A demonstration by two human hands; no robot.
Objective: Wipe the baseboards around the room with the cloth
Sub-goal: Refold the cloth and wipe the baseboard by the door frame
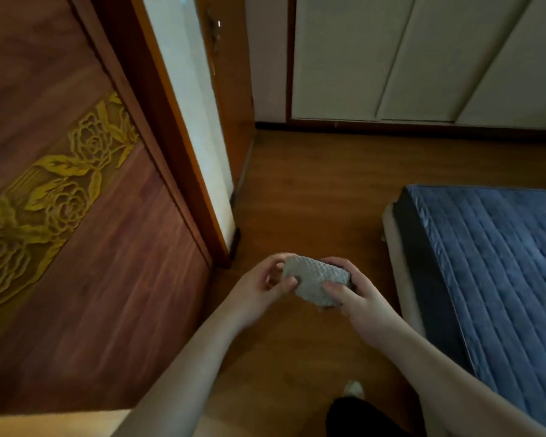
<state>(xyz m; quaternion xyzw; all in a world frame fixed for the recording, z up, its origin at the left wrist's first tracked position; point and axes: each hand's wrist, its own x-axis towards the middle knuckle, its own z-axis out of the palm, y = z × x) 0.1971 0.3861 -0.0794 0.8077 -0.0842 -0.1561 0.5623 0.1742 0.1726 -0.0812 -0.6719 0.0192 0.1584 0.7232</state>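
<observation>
Both hands hold the cloth (316,283), a pale grey piece with a raised scale-like texture, folded into a compact pad. The pad is carried in the air above the wooden floor (312,190), in the lower centre of the view, between the wooden door (85,247) and the bed.

Left hand (262,287): fingers curled, thumb and fingertips pinching the left end of the cloth.

Right hand (356,302): fingers curled over the far edge of the cloth, thumb pressing on its near right corner, so this hand grips the right end.

The cloth touches no baseboard. The dark baseboard (423,126) runs along the foot of the far wall, below the pale sliding wardrobe panels (391,58), well apart from the hands. A second dark strip at the base of the white wall section (199,121) lies just beyond the door frame (171,137), nearer to the hands.

The door bears a carved gold rose pattern (54,190). A bed with a quilted blue cover (492,263) occupies the right side. A foot (353,389) shows at the bottom edge on the floor.

No brand, label or legible writing is visible on any item.
</observation>
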